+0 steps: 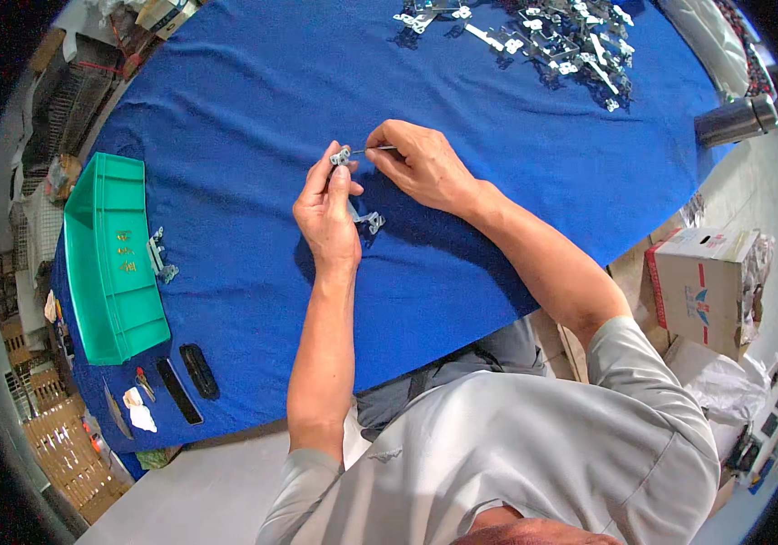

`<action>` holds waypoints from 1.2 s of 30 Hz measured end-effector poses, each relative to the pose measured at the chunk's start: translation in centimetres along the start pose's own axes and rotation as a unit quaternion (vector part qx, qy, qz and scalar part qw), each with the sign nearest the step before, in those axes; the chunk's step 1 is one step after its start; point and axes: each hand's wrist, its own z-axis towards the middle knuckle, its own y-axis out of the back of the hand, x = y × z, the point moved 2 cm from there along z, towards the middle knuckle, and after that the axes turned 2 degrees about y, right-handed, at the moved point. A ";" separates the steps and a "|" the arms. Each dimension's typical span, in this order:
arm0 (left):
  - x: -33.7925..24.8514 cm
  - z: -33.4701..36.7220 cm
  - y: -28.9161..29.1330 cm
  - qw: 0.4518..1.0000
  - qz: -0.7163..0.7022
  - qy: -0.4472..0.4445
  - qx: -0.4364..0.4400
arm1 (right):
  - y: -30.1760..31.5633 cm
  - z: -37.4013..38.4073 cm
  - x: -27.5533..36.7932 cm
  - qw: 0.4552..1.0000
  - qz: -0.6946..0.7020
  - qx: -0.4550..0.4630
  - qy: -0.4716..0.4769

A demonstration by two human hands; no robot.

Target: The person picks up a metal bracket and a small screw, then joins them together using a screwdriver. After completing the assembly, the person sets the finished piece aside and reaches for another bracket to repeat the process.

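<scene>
My left hand [328, 218], raised over the blue cloth, pinches a small silver metal fitting [342, 157] with round ends between thumb and fingers. From the right, my right hand [427, 170] grips a thin metal rod [360, 151], its tip at or very near the fitting. Just beneath my left hand shows a silver metal piece [374, 222] with a rounded end. Whether it joins the held fitting or lies apart on the cloth, I cannot tell.
A green plastic bin [141, 300] at the left contains small brass-coloured pieces [126, 238]. Beside it lie another metal fitting [160, 256] and a black case [197, 371]. Several fittings are heaped [580, 45] at the far right. A cardboard box [702, 286] stands beyond the table's right edge.
</scene>
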 end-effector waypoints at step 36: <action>-0.3 -0.4 -0.3 0.998 -0.025 0.046 -0.021 | 0.1 -0.1 0.2 0.997 -0.051 0.047 -0.028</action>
